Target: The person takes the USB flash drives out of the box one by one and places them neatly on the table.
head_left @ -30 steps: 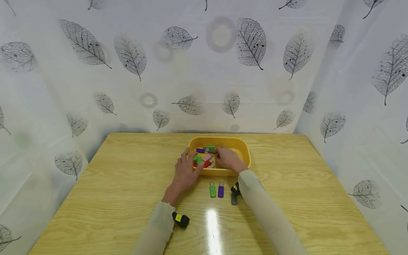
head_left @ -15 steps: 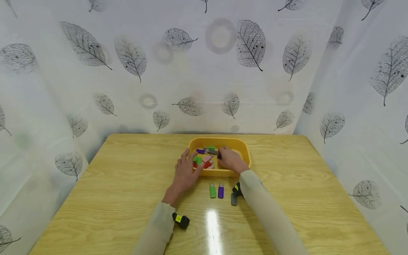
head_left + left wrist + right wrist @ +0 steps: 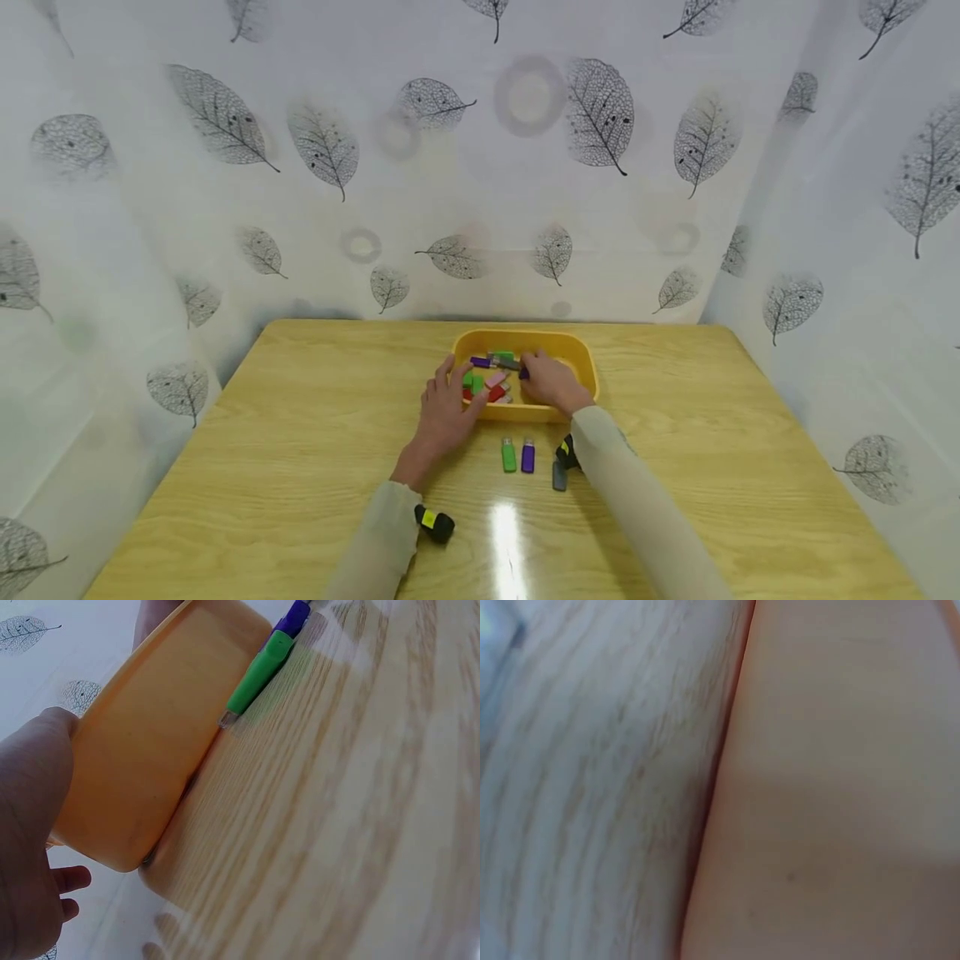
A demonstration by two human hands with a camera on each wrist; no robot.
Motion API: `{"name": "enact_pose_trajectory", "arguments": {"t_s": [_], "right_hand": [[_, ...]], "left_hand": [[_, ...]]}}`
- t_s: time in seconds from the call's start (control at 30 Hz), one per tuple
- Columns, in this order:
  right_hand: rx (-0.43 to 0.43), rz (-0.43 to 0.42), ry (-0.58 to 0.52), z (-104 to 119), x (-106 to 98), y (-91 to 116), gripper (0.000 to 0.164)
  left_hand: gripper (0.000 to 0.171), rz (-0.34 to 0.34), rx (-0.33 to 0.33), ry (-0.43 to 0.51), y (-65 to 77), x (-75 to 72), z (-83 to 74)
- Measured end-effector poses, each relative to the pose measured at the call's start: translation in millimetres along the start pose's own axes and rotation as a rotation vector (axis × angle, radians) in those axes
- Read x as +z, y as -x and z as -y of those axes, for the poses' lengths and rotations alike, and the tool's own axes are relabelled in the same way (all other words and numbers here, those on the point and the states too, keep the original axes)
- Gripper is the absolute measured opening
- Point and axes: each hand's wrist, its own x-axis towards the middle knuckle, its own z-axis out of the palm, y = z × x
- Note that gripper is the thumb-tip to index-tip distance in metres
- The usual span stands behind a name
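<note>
In the head view, a yellow plastic tray (image 3: 525, 412) stands at the table's far edge, with several USB sticks heaped in its left half. My left hand (image 3: 446, 414) holds the tray's near left corner. From the left wrist, that hand (image 3: 34, 795) shows with its thumb over the rim and two fingertips beside the outer wall. Inside the tray, my right hand (image 3: 551, 381) pinches a purple USB stick (image 3: 523, 374), mostly covered by the fingers. A grey USB stick (image 3: 509, 364) lies just left of it. The right wrist view shows only the tray wall (image 3: 825, 750) and tabletop, blurred.
On the wooden table (image 3: 337, 400) before the tray lie a green USB stick (image 3: 508, 456), a purple one (image 3: 528, 457) beside it, and a grey one (image 3: 559, 476) partly under the right wrist's camera. A leaf-print curtain (image 3: 480, 192) surrounds the table's back and sides.
My right hand has drawn slightly right from the heap, the purple USB stick now showing at its fingertips. The left hand stays at the tray. The head view has shifted slightly.
</note>
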Motion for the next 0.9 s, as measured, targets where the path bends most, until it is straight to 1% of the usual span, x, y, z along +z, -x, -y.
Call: {"name": "enact_pose_trajectory", "arguments": {"t_s": [0.3, 0.43, 0.6, 0.77, 0.83, 0.9], "right_hand": [[-0.002, -0.015, 0.038, -0.6, 0.1, 0.1, 0.024], [-0.016, -0.023, 0.049, -0.9, -1.2, -1.1, 0.019], [-0.023, -0.002, 0.049, -0.8, -3.4, -0.3, 0.017], [-0.041, 0.007, 0.042, -3.2, -5.3, 3.2, 0.016], [-0.04, 0.014, 0.026, -4.4, -6.1, 3.8, 0.018], [-0.021, 0.032, -0.003, -5.2, -7.1, 3.8, 0.025]], "left_hand": [[0.063, 0.012, -0.001, -0.004, 0.7, -1.7, -1.2], [0.063, 0.013, -0.004, -0.008, 0.1, -2.6, -2.2], [0.062, 0.018, -0.01, -0.008, 0.0, -2.5, -3.0], [0.061, 0.004, 0.0, 0.0, -0.3, 0.1, -0.1], [0.06, -0.001, 0.0, -0.003, -0.8, 0.8, 0.8], [0.061, -0.002, -0.003, 0.002, -1.2, 0.1, 0.4]]}}
